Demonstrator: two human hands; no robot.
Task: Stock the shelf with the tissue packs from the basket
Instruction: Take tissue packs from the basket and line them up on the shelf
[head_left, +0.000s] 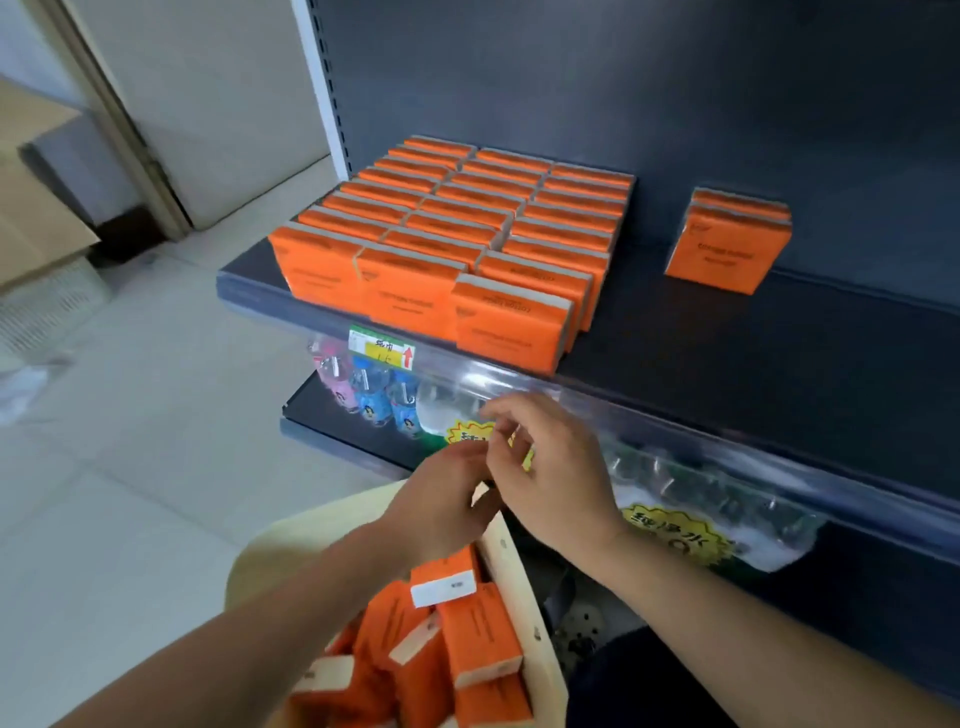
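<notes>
My left hand (441, 499) and right hand (553, 483) hover loosely curled and empty, fingertips close together, above the basket (515, 587). I'd reach down for a top tissue pack (480, 631), pinch its broad faces, and stand it upright before the pair (724, 249) on the shelf (727, 358).

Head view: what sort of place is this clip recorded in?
Most likely a shop or supermarket aisle: a dark retail shelf fronted by a clear plastic rail carrying a price label, neat rows of identical orange tissue packs, and wrapped bottled water on the level below.
</notes>
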